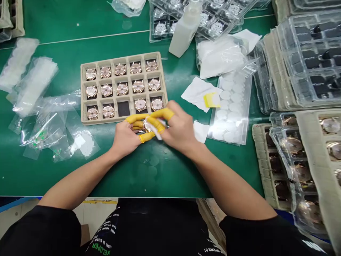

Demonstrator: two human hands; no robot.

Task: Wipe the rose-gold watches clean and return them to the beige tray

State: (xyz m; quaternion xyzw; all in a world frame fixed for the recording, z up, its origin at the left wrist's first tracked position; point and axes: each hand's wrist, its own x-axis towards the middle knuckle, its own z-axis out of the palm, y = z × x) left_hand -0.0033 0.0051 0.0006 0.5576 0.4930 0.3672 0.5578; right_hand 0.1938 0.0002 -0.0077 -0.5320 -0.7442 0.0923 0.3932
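Note:
My left hand and my right hand meet over the green table, just in front of a beige tray. Yellow finger cots cover the fingertips of both. The left fingers pinch a rose-gold watch head. The right fingers press a small white piece against it. The tray holds several watch heads in rows; one compartment in the front row has only its dark pad.
Clear plastic bags lie at the left. A sheet of round white stickers, white papers and a white bottle lie right of the tray. Stacked trays of watch heads fill the right edge and the back.

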